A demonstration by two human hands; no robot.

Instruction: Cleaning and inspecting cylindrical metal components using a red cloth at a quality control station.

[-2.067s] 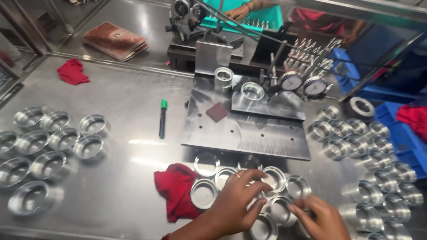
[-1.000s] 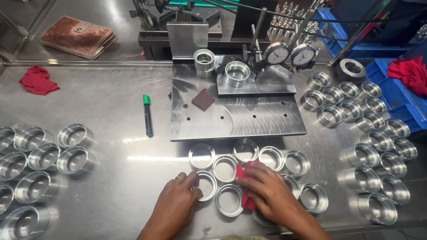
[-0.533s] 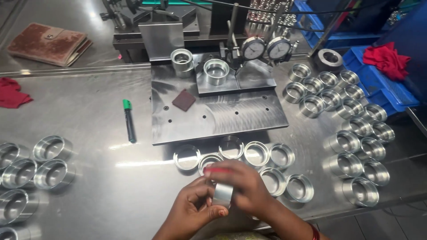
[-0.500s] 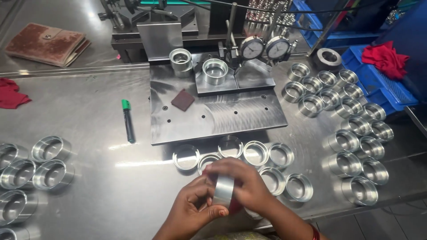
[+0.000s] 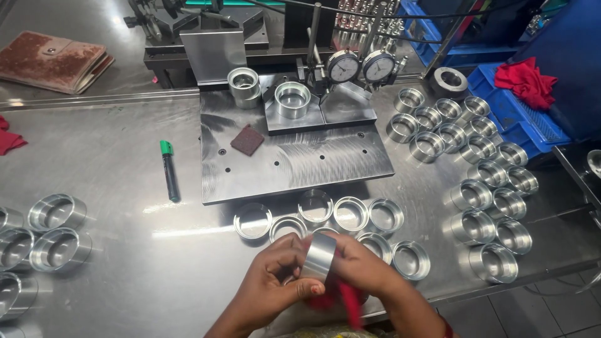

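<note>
Head view, hands (image 5: 313, 275) gripping ring (image 5: 319, 256), rings (image 5: 350, 214) beyond

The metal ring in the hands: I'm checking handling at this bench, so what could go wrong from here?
1. The metal ring is pinched between the left hand and right hand above the loose rings on the table; a slip could drop it onto them and dent an edge.
2. The hands work close to the table's front edge, so a dropped ring might roll off.
3. The red cloth is bunched under the right hand and may hide the grip.
</note>
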